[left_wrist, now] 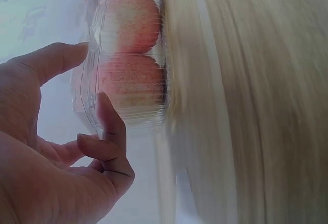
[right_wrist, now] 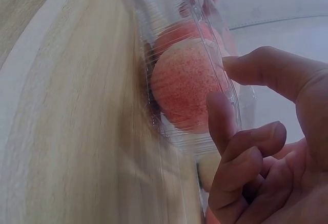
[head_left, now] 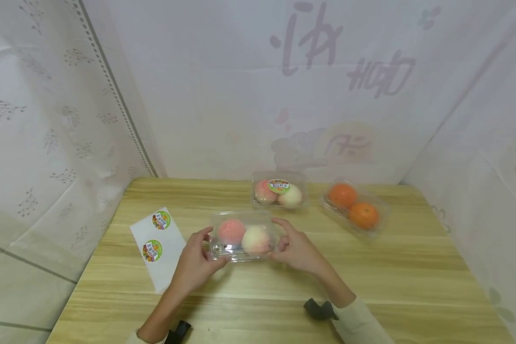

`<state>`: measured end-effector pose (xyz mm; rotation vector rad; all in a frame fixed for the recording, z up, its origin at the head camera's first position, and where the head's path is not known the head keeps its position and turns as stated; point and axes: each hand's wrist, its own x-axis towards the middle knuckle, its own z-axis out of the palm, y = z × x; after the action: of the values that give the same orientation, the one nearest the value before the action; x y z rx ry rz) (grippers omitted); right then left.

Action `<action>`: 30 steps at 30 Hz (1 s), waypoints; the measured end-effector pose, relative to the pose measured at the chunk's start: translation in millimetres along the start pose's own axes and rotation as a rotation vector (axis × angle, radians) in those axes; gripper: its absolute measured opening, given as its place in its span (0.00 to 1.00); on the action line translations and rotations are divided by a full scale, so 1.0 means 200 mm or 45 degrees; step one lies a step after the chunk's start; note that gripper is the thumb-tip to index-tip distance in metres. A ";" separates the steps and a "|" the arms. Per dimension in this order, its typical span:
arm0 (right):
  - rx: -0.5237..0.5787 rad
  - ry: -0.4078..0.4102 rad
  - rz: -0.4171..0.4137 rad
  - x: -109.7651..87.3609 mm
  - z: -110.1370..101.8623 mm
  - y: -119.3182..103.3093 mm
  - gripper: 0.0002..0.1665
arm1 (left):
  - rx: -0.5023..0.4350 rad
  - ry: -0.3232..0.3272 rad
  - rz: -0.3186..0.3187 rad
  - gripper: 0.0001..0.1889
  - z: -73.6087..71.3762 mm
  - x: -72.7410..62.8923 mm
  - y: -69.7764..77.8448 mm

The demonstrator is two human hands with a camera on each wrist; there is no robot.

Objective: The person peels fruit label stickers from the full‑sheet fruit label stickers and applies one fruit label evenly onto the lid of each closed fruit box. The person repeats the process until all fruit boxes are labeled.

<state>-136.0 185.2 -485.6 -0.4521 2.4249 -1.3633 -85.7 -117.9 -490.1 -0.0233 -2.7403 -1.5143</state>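
Observation:
A clear plastic clamshell box point(head_left: 242, 216) is held by its two ends between my hands, just above or on the table; I cannot tell which. Inside lie a pink peach point(head_left: 231, 231) and a paler peach point(head_left: 256, 240). My left hand point(head_left: 195, 260) grips the left end, thumb at the near edge. The right end is pinched by my right hand point(head_left: 300, 249), its other fingers curled. In the left wrist view, the thumb and a fingertip point(left_wrist: 105, 103) touch the box's rim. The right wrist view shows the thumb point(right_wrist: 241, 67) against the rim.
Left of the box lies a white sheet point(head_left: 172, 258) with two round fruit stickers point(head_left: 152, 251). Behind stands another peach box point(head_left: 301, 177), with an oval sticker point(head_left: 279, 186) on its lid. A box of oranges point(head_left: 380, 217) sits at the back right of the wooden table point(head_left: 413, 286).

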 end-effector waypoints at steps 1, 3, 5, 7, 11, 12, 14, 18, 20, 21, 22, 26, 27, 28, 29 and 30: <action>0.003 0.003 0.005 -0.01 -0.01 0.00 0.59 | 0.001 -0.001 0.001 0.48 0.01 0.00 0.00; -0.003 0.009 0.012 -0.02 -0.02 0.01 0.59 | 0.001 -0.008 0.005 0.48 0.02 0.00 0.01; -0.007 0.016 0.015 -0.03 -0.03 0.02 0.58 | 0.000 -0.015 0.013 0.48 0.03 0.01 0.02; -0.008 0.027 0.012 -0.04 -0.04 0.04 0.58 | -0.005 -0.021 0.019 0.48 0.05 0.01 0.02; 0.004 0.042 0.013 -0.06 -0.05 0.07 0.58 | -0.014 -0.031 0.030 0.47 0.07 0.02 0.04; 0.007 0.045 0.016 -0.06 -0.06 0.07 0.58 | -0.018 -0.033 0.038 0.47 0.07 0.02 0.04; 0.008 0.054 0.026 -0.07 -0.07 0.08 0.58 | -0.021 -0.039 0.040 0.47 0.08 0.03 0.05; 0.013 0.067 0.039 -0.10 -0.09 0.09 0.58 | -0.034 -0.055 0.052 0.48 0.11 0.03 0.07; 0.021 0.069 0.042 -0.11 -0.10 0.09 0.58 | -0.041 -0.063 0.053 0.48 0.12 0.04 0.07; 0.032 0.067 0.041 -0.11 -0.11 0.09 0.58 | -0.042 -0.066 0.056 0.48 0.12 0.04 0.08; 0.036 0.067 0.043 -0.12 -0.11 0.09 0.58 | -0.043 -0.070 0.065 0.48 0.13 0.04 0.08; 0.055 0.066 0.041 -0.14 -0.13 0.11 0.59 | -0.041 -0.085 0.078 0.48 0.15 0.05 0.09; 0.056 0.067 0.037 -0.14 -0.14 0.11 0.59 | -0.040 -0.089 0.086 0.48 0.16 0.06 0.09; 0.051 0.071 0.037 -0.15 -0.14 0.12 0.59 | -0.039 -0.092 0.091 0.48 0.16 0.06 0.10; 0.052 0.074 0.033 -0.15 -0.14 0.12 0.59 | -0.033 -0.094 0.090 0.48 0.17 0.06 0.10; 0.053 0.078 0.029 -0.15 -0.15 0.13 0.59 | -0.027 -0.096 0.097 0.48 0.17 0.07 0.10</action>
<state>-124.1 233.2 -489.4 -0.3766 2.4376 -1.4346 -98.7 -77.9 -490.8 -0.1863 -2.7456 -1.5536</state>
